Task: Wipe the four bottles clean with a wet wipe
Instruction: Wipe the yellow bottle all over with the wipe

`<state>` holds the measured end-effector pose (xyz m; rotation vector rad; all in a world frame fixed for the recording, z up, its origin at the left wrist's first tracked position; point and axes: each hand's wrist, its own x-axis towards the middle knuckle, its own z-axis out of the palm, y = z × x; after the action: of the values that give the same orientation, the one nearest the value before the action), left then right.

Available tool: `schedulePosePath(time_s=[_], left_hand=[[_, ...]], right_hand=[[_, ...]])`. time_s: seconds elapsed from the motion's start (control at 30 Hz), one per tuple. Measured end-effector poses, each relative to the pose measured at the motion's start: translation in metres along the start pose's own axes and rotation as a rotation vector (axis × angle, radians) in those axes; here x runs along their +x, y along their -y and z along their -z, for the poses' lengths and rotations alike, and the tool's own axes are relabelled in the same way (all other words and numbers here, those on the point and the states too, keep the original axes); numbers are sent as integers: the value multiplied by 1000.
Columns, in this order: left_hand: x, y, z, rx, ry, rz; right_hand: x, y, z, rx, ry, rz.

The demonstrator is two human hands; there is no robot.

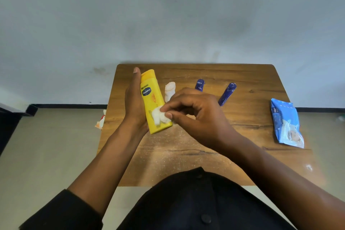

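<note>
- yellow bottle (153, 99) is up off the wooden table (252, 117), tilted, cap end pointing away from me. it rests against my left hand (135, 102), which lies along its left side with the fingers mostly straight, more propping than gripping as far as i can see.
- my right hand (196, 117) has its fingertips pinching a scrunched wet wipe (158, 116) against the lower front of the bottle, near the base.
- risk one: with the left hand that flat, a hard scrub could push the bottle sideways out of my palm, and a wet plastic surface probably makes that worse.
- risk two: the wipe is balled up small, so i may only be cleaning one patch. the back and the left side are hidden behind my hand, so i can't tell how they look.
- risk three: the small white bottle (169, 90) stands just behind my right knuckles, and the two dark blue bottles (226, 93) are near too. a wide swipe could knock one over.
- there's pale dust on the table, so setting a damp bottle down there might dirty it again.
- the wipe pack (286, 123) lies well apart on the right edge, so grabbing a fresh one means letting go with one hand.
</note>
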<state>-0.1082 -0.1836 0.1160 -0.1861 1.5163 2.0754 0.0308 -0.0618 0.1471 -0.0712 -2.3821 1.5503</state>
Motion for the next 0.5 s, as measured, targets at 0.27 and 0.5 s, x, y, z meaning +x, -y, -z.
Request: schedulePosePath(time_s=[0.27, 0.5], left_hand=[[-14, 2, -8, -162, 159, 283], [-36, 4, -24, -224, 469, 292]], right_hand=[[0, -6, -5, -40, -46, 9], [16, -2, -15, -38, -192, 6]])
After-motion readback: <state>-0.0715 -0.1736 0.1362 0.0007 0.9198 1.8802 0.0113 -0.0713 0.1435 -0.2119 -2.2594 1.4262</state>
